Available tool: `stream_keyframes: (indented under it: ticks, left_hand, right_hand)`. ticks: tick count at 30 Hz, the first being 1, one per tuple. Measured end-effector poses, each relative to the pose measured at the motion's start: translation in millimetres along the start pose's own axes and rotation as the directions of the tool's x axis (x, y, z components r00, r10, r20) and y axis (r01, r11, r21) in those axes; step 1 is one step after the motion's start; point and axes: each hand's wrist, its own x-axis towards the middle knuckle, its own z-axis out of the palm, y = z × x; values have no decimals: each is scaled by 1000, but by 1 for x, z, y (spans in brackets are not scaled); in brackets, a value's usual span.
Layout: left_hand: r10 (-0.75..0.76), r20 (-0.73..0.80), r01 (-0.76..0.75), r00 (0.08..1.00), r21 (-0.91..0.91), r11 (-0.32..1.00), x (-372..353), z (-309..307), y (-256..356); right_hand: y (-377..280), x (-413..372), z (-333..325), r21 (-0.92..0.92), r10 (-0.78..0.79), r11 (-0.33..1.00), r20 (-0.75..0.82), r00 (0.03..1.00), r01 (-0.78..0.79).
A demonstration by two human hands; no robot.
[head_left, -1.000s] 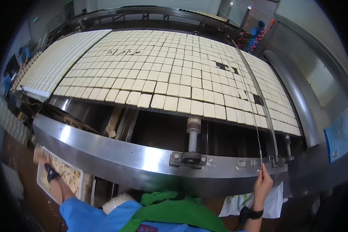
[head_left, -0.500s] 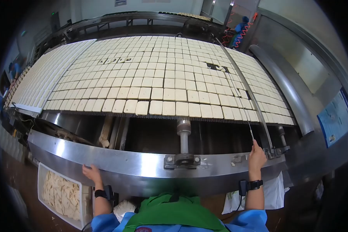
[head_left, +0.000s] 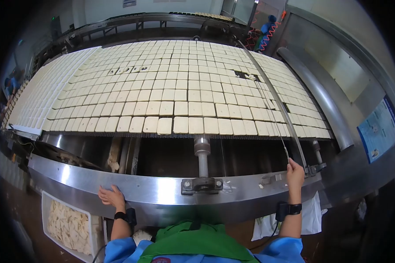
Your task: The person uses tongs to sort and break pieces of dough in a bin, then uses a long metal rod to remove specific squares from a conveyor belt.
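A long thin rod [head_left: 284, 142] is gripped in my right hand [head_left: 295, 174], its far part reaching over rows of pale, square dough-like pieces [head_left: 180, 94] on a mesh conveyor belt [head_left: 140, 135]. The fingers of that hand are closed around the rod's near end, above the steel rail. My left hand [head_left: 113, 197] has its fingers spread against the front of the steel rail [head_left: 147, 188] and holds nothing. A dark gap [head_left: 240, 74] with crumpled bits interrupts the rows near a slanted metal bar [head_left: 272, 87].
Below my left hand stands a white bin [head_left: 91, 232] of pale scraps. A bearing block [head_left: 202, 186] sits on the rail. To the right are a large metal roller [head_left: 318, 98] and a white bag [head_left: 309, 217]. A person in blue [head_left: 267, 28] is at the back.
The square pieces have shifted right with the belt, and the gap lies closer to the slanted bar. My left hand has moved slightly right along the rail. My right hand keeps the rod.
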Motion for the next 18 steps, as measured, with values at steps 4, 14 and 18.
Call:
stream_keyframes:
  ticks: [4, 14, 18]
  left_hand:
    - [-21, 1, 22, 1000, -19, 1000, 10, 7, -7]
    - [-16, -10, 16, 1000, -40, 999, 36, 12, -25]
    - [-17, -13, 16, 1000, -33, 999, 48, 12, -31]
  right_hand:
    - [6, -2, 23, 243, 70, 967, 23, 997, -73]
    - [-78, -12, 23, -367, 90, 928, 45, 995, -67]
    - [-91, -21, 27, -549, 13, 836, 47, 999, 16]
